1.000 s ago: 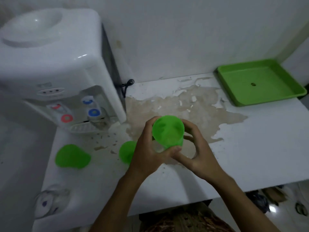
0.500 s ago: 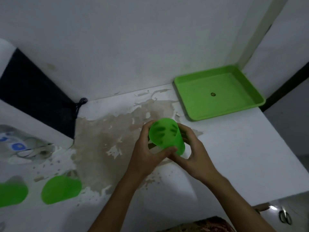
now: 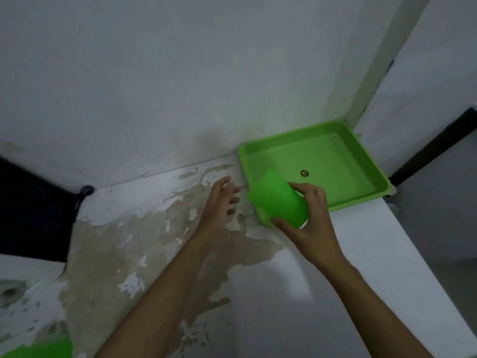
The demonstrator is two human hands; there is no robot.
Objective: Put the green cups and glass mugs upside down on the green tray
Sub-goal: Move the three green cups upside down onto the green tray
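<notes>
Cup's (image 3: pixel 277 202) mouth hidden, seemingly tilted.

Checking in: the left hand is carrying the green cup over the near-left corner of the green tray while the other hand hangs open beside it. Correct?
Not quite. The head view shows the right hand carrying the green cup over the near-left corner of the green tray. The left hand is the one hanging open beside it, fingers spread, touching nothing.
</notes>
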